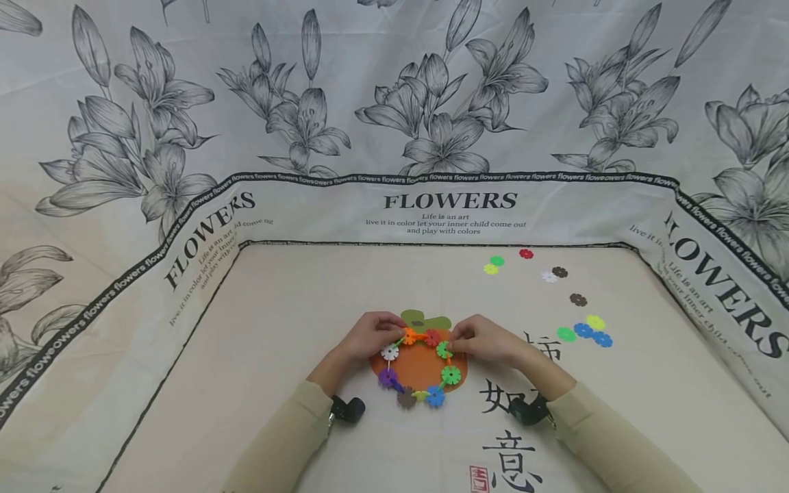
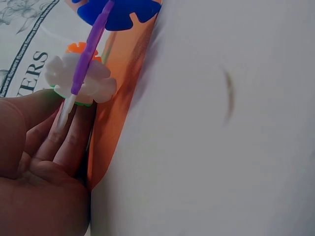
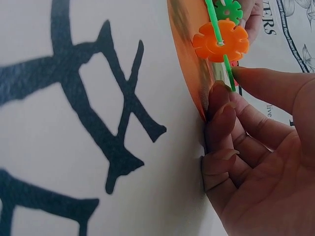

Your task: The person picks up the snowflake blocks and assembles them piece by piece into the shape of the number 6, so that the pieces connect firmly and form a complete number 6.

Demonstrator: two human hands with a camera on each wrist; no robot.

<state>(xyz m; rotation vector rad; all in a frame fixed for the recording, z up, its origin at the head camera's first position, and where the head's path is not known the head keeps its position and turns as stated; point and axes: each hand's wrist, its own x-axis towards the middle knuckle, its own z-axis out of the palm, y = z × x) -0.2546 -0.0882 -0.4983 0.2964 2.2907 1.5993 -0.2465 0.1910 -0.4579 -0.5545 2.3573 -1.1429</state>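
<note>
A ring of notched plastic discs in several colours lies over the orange fruit print (image 1: 419, 366). At its upper left, my left hand (image 1: 368, 335) pinches the ring near an orange disc (image 1: 409, 336) and a white disc (image 1: 390, 352). My right hand (image 1: 487, 340) pinches a green disc (image 1: 443, 350) at the upper right, beside a red disc (image 1: 432, 337). In the right wrist view, thumb and fingertips hold the green disc (image 3: 229, 73) by its edge, next to an orange disc (image 3: 221, 42). The left wrist view shows a white disc (image 2: 81, 78) at the left fingertips.
Loose discs lie at the back right: a red one (image 1: 526, 253), a brown one (image 1: 578, 300), a blue one (image 1: 603, 339) and several others. Black characters (image 1: 514, 462) are printed on the cloth right of the ring. Flower-printed fabric (image 1: 450, 205) rises behind and at both sides.
</note>
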